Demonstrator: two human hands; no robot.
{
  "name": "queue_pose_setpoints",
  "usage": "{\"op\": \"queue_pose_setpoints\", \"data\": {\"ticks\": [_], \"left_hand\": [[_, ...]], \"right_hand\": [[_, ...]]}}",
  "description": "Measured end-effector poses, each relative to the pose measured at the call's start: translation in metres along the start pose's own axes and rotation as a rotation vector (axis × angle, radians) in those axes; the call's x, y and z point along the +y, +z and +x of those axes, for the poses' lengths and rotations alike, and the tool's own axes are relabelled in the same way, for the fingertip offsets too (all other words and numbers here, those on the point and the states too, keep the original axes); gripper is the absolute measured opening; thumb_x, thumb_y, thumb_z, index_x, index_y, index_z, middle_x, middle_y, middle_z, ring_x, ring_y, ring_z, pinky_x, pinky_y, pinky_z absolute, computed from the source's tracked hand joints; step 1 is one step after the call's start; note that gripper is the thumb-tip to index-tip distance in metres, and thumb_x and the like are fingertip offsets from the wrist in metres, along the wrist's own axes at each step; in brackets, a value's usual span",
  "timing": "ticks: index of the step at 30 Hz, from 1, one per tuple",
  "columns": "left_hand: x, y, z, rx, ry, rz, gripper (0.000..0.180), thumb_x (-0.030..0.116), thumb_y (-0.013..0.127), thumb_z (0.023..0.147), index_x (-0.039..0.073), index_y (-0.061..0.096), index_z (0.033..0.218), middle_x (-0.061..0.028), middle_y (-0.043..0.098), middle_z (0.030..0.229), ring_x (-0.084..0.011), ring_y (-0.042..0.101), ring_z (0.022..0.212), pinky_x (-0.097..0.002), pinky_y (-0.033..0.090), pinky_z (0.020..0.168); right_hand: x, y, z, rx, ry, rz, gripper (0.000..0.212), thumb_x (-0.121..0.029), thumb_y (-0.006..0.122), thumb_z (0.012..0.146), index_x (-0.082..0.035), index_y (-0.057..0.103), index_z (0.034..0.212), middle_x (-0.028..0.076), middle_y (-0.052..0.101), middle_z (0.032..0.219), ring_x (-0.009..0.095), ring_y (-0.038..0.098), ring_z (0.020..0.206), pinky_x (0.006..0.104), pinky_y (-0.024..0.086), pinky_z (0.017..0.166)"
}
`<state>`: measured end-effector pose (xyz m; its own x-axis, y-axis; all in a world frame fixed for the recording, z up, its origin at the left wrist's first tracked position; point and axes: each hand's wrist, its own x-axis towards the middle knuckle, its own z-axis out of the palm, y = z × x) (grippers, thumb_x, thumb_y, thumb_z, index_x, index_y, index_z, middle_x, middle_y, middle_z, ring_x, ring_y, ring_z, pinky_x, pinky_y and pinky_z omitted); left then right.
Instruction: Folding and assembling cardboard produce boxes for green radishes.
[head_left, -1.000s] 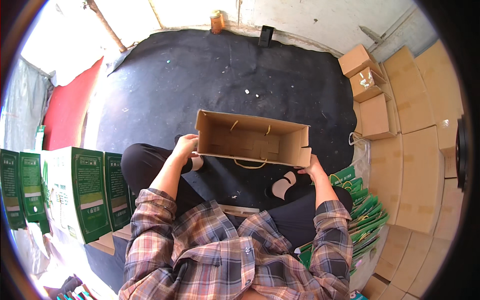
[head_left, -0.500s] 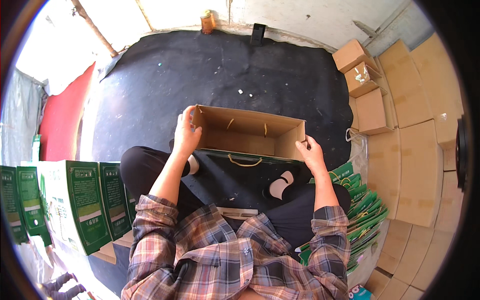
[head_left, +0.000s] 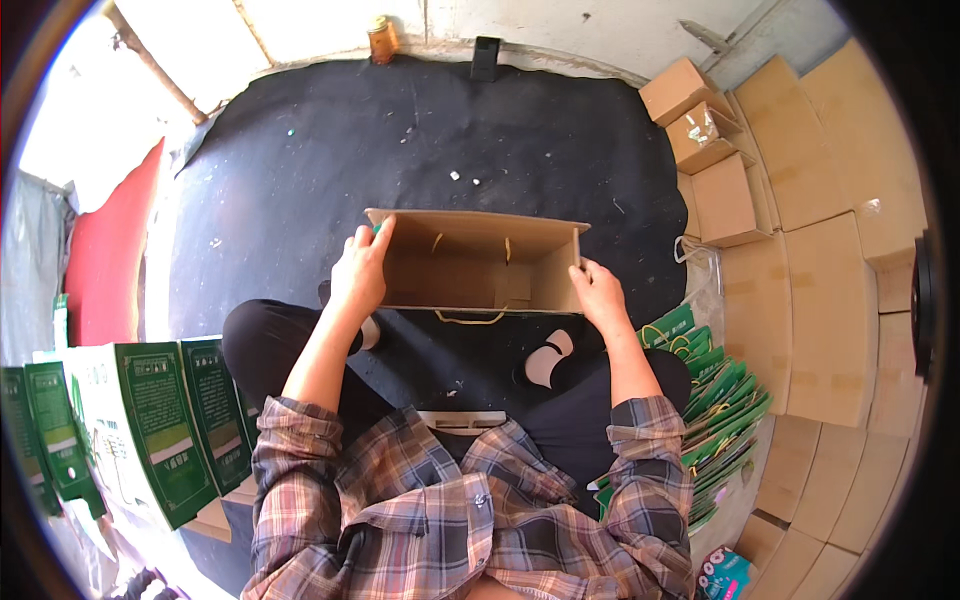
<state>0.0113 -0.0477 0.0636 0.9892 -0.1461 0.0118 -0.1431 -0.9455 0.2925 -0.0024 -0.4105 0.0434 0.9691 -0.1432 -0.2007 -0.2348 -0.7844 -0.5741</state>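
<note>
Left hand [head_left: 360,272] fingers curled over the cardboard box [head_left: 470,262] end; right hand [head_left: 598,295] fingers pressed together on the opposite end.

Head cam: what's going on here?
A person in a plaid shirt sits on a black floor mat, holding an open brown cardboard carrier box by its ends: left hand on one side wall, right hand on the other. Flat green box blanks are stacked to the right, and assembled green boxes stand to the left.
</note>
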Motion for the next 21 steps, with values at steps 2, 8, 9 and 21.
{"op": "queue_pose_setpoints", "data": {"ticks": [2,8,9,21], "left_hand": [[0.004,-0.002,0.001,-0.072,-0.036,-0.026,0.078,-0.009,0.053,0.069,0.018,0.034,0.140,-0.0113,0.047,0.109,-0.0323,0.050,0.099,-0.0397,0.050,0.080],[-0.001,0.006,-0.001,-0.137,0.134,-0.447,0.090,0.014,0.072,0.070,0.017,0.024,0.145,-0.0195,0.039,0.130,-0.0370,0.044,0.117,-0.0401,0.043,0.096],[-0.004,0.008,0.000,-0.137,0.134,-0.445,0.090,0.014,0.072,0.070,0.017,0.024,0.145,-0.0195,0.039,0.130,-0.0370,0.044,0.117,-0.0401,0.043,0.096],[-0.043,0.018,0.005,-0.385,-0.142,-0.940,0.066,0.022,0.076,0.076,0.010,0.047,0.134,-0.0169,0.054,0.127,-0.0206,0.051,0.117,-0.0339,0.043,0.094]], "right_hand": [[0.000,0.004,-0.002,-0.012,-0.020,-0.007,0.046,-0.037,0.059,0.083,-0.011,0.058,0.121,0.018,0.062,0.094,0.034,0.060,0.090,0.0417,0.047,0.080],[0.003,0.010,0.009,-0.156,-0.055,0.193,0.057,-0.037,0.062,0.085,-0.002,0.050,0.128,0.012,0.061,0.091,0.022,0.061,0.085,0.0335,0.049,0.073],[0.000,0.011,0.012,-0.220,0.002,0.311,0.057,-0.035,0.061,0.087,-0.001,0.047,0.130,0.011,0.061,0.093,0.019,0.060,0.085,0.0316,0.049,0.071],[0.000,0.007,0.022,-0.285,0.200,0.590,0.051,-0.037,0.049,0.095,0.001,0.047,0.129,0.014,0.058,0.117,0.020,0.060,0.098,0.0336,0.050,0.077]]}}
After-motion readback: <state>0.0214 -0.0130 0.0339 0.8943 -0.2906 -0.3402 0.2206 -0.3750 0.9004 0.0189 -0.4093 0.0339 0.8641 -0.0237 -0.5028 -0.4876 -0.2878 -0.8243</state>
